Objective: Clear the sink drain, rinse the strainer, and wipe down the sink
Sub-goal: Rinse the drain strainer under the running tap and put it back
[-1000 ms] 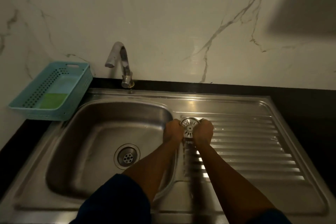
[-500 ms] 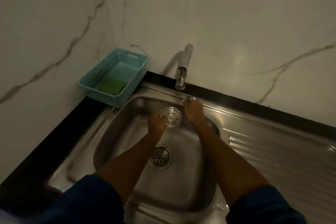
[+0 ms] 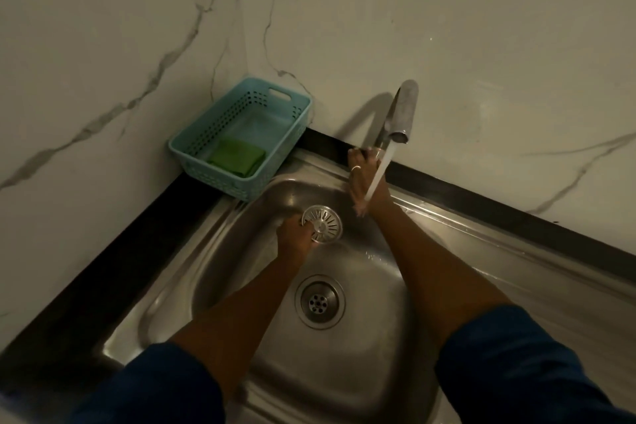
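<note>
My left hand point(image 3: 295, 237) holds the round metal strainer point(image 3: 326, 223) by its left edge, over the back of the steel sink basin point(image 3: 361, 372). My right hand point(image 3: 361, 175) reaches to the base of the tap point(image 3: 401, 113), fingers wrapped on the handle there. Water point(image 3: 378, 172) runs from the spout and falls across my right wrist, to the right of the strainer. The open drain point(image 3: 320, 301) lies in the basin floor between my forearms.
A teal plastic basket point(image 3: 206, 151) with a green cloth point(image 3: 237, 157) inside stands on the black counter at the back left corner. The ribbed drainboard point(image 3: 550, 286) stretches to the right. Marble wall rises behind the sink.
The strainer went from the drainboard to over the basin, now held by my left hand alone. My right hand moved up to the tap base and water started running.
</note>
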